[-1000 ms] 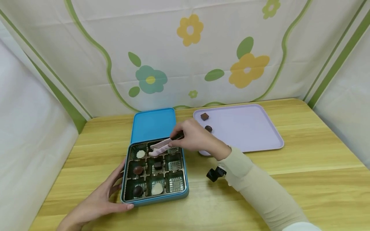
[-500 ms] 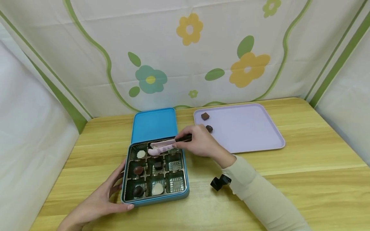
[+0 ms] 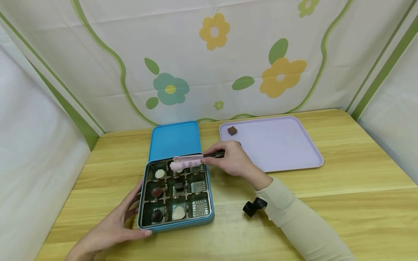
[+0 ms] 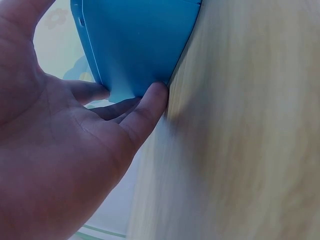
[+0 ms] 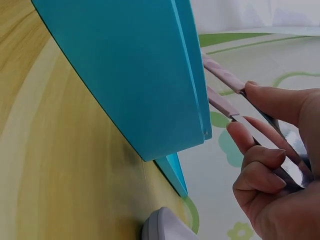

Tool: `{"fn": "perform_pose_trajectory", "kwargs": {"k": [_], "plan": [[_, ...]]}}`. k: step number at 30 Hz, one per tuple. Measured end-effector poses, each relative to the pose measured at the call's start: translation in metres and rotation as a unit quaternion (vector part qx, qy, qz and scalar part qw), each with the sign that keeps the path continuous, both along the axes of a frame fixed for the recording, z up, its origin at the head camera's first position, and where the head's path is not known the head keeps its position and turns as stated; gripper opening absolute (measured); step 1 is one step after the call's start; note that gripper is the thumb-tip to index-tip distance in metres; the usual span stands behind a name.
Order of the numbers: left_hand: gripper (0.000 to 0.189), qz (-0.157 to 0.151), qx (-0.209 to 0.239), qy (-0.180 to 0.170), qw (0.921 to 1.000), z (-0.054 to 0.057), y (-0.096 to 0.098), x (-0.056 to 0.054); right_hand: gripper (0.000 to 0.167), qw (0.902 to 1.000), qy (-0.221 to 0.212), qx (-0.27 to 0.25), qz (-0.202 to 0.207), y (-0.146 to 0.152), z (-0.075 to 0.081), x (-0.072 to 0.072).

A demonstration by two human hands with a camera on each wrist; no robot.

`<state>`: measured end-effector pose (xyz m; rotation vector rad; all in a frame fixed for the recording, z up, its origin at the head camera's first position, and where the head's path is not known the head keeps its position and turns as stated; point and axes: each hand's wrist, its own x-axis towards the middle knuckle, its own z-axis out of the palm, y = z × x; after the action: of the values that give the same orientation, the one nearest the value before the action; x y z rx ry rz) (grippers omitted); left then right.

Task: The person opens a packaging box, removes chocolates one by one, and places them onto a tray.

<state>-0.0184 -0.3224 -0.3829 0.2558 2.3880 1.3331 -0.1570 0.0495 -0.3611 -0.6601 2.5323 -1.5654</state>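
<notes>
Tongs (image 3: 187, 164) over box's (image 3: 183, 226) 12 o'clock side, clamped between right hand's (image 3: 234, 160) thumb and fingers. Since a second ago that hand has slid toward 3 o'clock, nearly hiding dark chocolate (image 3: 240, 143) on tray (image 3: 281, 145). Left hand (image 3: 111, 225) unmoved, thumb and fingers apart, touching box at 7–8 o'clock.

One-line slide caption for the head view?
Left hand holding a blue chocolate tin, right hand holding pink-tipped tongs over it.
</notes>
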Motion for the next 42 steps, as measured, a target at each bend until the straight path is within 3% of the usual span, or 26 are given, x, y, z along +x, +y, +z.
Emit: {"fn": "perform_pose_trajectory", "kwargs": {"k": [15,19,30,36,42], "plan": [[0.128,0.003,-0.004,-0.006,1.0000,0.000,0.000,-0.001,0.025,0.9956,-0.060,-0.068,-0.024,0.029,0.001,0.001],[0.127,0.002,-0.008,-0.009,0.9999,0.000,0.000,0.000,0.025,0.9930,-0.079,-0.074,-0.048,0.044,-0.001,-0.001],[0.126,-0.002,-0.004,-0.010,0.9999,0.000,-0.002,0.000,0.031,0.9860,-0.059,-0.073,-0.138,0.109,-0.006,-0.010],[0.126,0.002,-0.001,-0.021,0.9998,0.001,-0.002,0.000,0.035,0.9695,-0.092,-0.073,-0.215,0.155,-0.003,-0.019],[0.126,0.002,0.000,-0.018,0.9998,0.002,-0.001,0.000,0.017,0.9507,-0.113,-0.086,-0.276,0.188,-0.002,-0.026]]}}
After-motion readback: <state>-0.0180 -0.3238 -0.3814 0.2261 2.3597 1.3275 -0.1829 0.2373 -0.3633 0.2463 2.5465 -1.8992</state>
